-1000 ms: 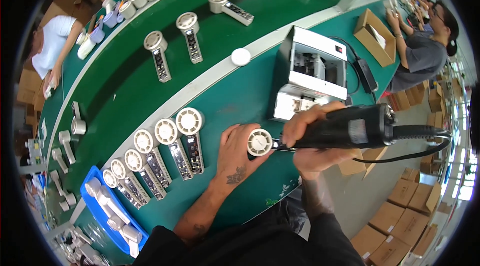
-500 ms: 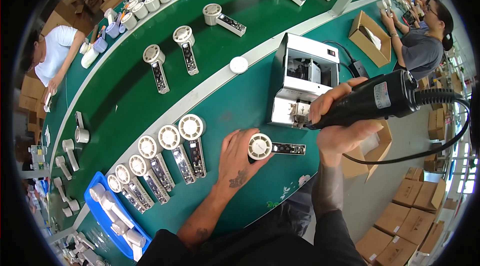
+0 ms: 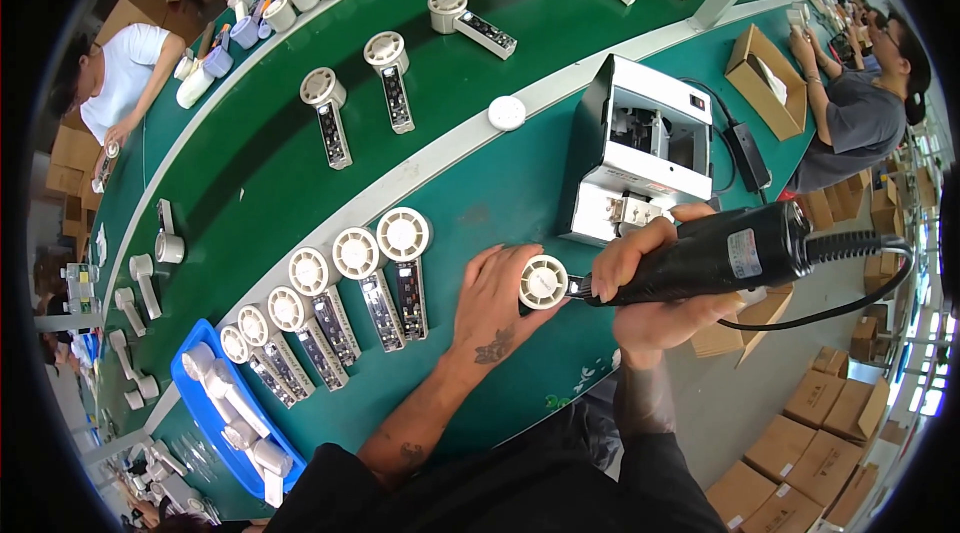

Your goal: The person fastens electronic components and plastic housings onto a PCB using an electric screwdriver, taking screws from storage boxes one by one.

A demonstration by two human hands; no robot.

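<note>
My right hand (image 3: pixel 640 318) is wrapped round a black electric screwdriver (image 3: pixel 700 258) with a thick coiled cable running off to the right. The screwdriver's nose points left, over the handle of a white handheld fan-like unit (image 3: pixel 543 282) lying on the green table. My left hand (image 3: pixel 497 303) holds that unit by its round slotted head. Most of its handle is hidden behind my right fingers and the tool, so whether the bit touches it cannot be made out. Just beyond my right hand stands a white and black screw feeder (image 3: pixel 640 158).
Left of my hands, several similar units (image 3: pixel 357 255) with bare circuit boards stand in a row beside a blue tray (image 3: pixel 215 423) of white parts. More units lie on the green conveyor (image 3: pixel 280 23). A white disc (image 3: pixel 507 113) rests on its edge. Co-workers sit at both sides.
My right hand has brought the screwdriver from the screw feeder down and left to the unit's handle. My left hand keeps its hold on the unit. The whole view has shifted slightly.
</note>
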